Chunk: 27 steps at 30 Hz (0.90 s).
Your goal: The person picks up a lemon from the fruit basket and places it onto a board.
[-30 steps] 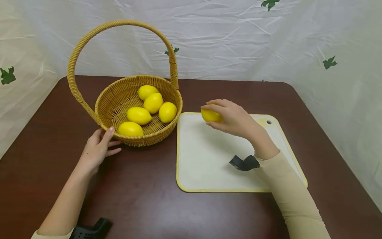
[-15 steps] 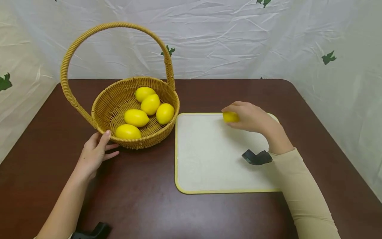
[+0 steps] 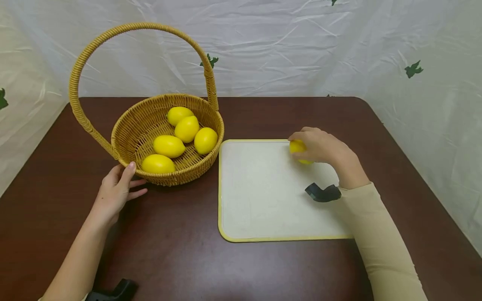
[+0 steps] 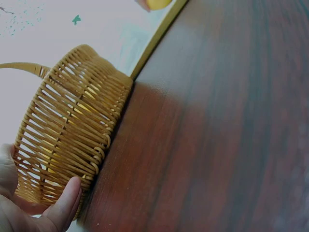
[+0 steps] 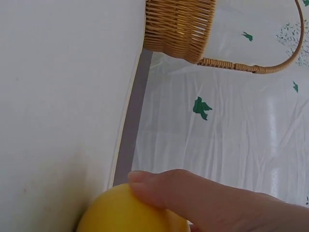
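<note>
Toward the far right of the white cutting board, my right hand holds a yellow lemon. Part of the lemon is hidden behind the fingers; in the right wrist view the lemon sits close to the board under a fingertip. On the left stands a wicker basket with several lemons inside. My left hand grips the basket's near left side, thumb at the rim and other fingers low along the outside. The left wrist view shows those fingers against the weave.
The basket's tall arched handle rises above it. The board has a yellow edge and lies just right of the basket on a dark brown table. A white curtain with green leaf shapes hangs behind. Each wrist carries a black mount.
My right hand has moved right with the lemon, from the board's far middle, and lowered it toward the board. My left hand stays on the basket. The view has shifted slightly.
</note>
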Tool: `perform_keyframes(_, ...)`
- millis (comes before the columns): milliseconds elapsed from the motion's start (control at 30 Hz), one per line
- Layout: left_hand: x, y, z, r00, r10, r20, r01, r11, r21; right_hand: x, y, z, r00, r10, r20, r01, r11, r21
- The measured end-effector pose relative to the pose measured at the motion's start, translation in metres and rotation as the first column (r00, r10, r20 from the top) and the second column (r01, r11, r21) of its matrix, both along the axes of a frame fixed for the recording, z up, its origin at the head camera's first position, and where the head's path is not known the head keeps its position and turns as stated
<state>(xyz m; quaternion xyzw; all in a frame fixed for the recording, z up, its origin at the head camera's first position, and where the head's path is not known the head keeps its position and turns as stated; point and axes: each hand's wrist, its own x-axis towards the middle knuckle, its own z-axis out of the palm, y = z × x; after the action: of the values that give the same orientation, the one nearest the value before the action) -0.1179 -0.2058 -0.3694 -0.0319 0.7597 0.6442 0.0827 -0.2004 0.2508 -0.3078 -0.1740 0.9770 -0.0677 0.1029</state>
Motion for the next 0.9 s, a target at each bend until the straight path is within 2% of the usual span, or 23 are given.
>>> perform_keyframes(233,-0.002,0.001,0.001,1.0,-0.004,-0.007,0.004,1.0,0.015,-0.005,-0.001,-0.008,0.993,0.055,-0.102,-0.053,0.998,0.019)
perform_keyframes(667,0.001,0.002,0.002,1.0,-0.007,-0.002,0.007,0.999,0.038,-0.008,-0.004,-0.01,0.992,0.07,-0.101,-0.069,0.998,0.008)
perform_keyframes(900,0.001,0.002,0.002,1.0,-0.008,-0.001,0.008,0.999,0.048,-0.009,-0.004,-0.01,0.987,0.085,-0.138,-0.085,0.996,0.008)
